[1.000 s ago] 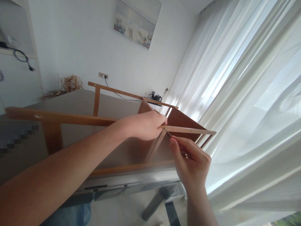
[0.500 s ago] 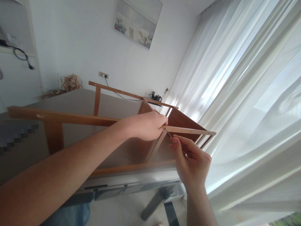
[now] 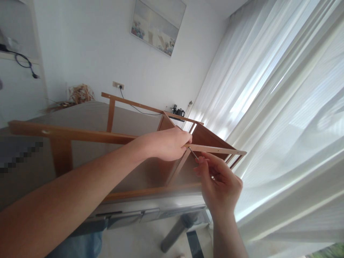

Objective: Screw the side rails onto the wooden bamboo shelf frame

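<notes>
A brown wooden frame (image 3: 80, 135) with shelf panels lies on its side on the table. My left hand (image 3: 172, 143) is closed around its upper rail, close to the joint with a shelf panel (image 3: 172, 168). Pinched in the fingers of my right hand (image 3: 219, 179) is a thin metal hex key (image 3: 194, 154). The tip of that key meets the rail at a screw hole, just right of my left fingertips. Part of the key is hidden inside my right hand.
White curtains (image 3: 268, 118) hang close on the right. Behind the frame are a wall socket (image 3: 118, 85) with a cord and a black kettle (image 3: 180, 112). Dried plant stalks (image 3: 82, 94) lie at the back left of the grey tabletop (image 3: 88, 111).
My right fingers have shifted slightly on the hex key, its tip staying at the same hole. My left hand and the wooden frame have stayed in place.
</notes>
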Available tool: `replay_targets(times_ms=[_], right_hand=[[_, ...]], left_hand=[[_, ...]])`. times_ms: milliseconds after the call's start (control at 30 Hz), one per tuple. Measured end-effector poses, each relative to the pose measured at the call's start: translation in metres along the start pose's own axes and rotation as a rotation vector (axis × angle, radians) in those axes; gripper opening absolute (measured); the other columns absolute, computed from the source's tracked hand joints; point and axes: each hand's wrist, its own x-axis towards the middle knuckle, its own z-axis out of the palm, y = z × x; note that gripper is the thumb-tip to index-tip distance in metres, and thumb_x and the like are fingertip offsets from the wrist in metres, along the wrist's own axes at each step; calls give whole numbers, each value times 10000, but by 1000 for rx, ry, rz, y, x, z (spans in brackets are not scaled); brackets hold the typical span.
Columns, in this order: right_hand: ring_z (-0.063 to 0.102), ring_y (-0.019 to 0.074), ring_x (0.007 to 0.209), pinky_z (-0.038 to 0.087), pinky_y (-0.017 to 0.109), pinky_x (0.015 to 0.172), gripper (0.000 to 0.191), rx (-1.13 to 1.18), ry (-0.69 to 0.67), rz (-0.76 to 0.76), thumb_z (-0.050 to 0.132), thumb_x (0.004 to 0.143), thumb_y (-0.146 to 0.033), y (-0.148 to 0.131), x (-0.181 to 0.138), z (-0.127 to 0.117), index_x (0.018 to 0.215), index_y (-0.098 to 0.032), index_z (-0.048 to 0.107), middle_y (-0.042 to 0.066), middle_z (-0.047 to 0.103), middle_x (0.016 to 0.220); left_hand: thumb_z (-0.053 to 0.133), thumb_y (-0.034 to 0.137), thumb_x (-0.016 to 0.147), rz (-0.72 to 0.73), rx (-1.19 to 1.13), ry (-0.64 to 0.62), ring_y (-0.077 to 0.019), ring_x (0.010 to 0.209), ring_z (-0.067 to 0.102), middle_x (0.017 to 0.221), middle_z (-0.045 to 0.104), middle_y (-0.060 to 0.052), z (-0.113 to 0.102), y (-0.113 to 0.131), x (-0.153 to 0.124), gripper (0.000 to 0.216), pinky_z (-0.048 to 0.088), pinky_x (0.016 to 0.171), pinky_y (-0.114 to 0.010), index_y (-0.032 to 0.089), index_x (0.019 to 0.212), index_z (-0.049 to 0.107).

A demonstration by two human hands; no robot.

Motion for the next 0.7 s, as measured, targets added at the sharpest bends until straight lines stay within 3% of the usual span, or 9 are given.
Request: replay_targets(times_ms=[367, 533, 700], right_hand=[[754, 139, 587, 617, 202, 554, 157, -31, 3, -121, 709, 935, -209, -1, -1, -3, 1071, -236, 783, 1, 803, 833], [749, 155, 572, 608, 217, 534, 148, -76, -2, -116, 731, 926, -257, 0, -1, -4, 1060, -228, 786, 0, 790, 773], [744, 157, 602, 610, 240, 548, 189, -89, -3, -108, 752, 910, -278, 4, -4, -4, 1093, -233, 772, 16, 789, 858]], left_hand=[[507, 222, 919, 6, 2, 8, -200, 773, 671, 945, 746, -60, 1, -1, 0, 222, 453, 689, -299, 227, 1038, 695], [523, 245, 918, -13, 11, 4, -209, 783, 671, 944, 749, -64, 1, -1, 0, 221, 463, 721, -308, 234, 1042, 706], [504, 242, 923, 1, 7, 6, -207, 795, 674, 956, 750, -62, 1, -2, 0, 228, 460, 707, -304, 231, 1044, 697]])
